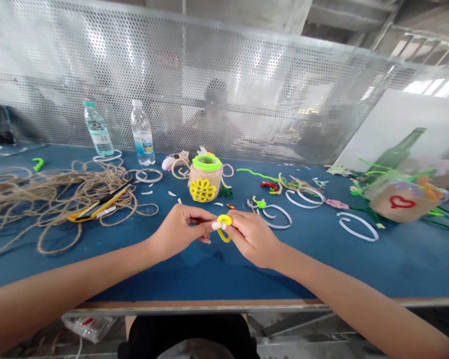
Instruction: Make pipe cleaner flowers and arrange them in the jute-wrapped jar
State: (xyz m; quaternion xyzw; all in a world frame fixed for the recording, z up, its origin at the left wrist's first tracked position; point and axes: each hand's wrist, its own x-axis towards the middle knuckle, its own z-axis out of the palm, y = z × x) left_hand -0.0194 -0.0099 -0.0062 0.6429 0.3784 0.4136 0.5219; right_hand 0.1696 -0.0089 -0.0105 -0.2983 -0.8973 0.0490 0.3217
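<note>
Between my two hands, above the front part of the blue table, is a yellow pipe cleaner (225, 219) bent into loops. My left hand (185, 227) pinches it from the left with thumb and forefinger. From the right, my right hand (252, 237) grips it too, and the fingertips nearly meet. A little white shows at the fingertips, and I cannot tell whether it is nail or material. Just beyond my hands stands a twine-wrapped jar (205, 182) with a bright green rim and a yellow looped flower on its front.
Tangled twine (60, 194) covers the left side, with a yellow utility knife (101, 202) on it. Two water bottles (142, 132) stand behind. White pipe cleaner coils (305, 197) lie right of the jar. A twine-wrapped piece with a red heart (404, 202) sits far right, near a green bottle (396, 149).
</note>
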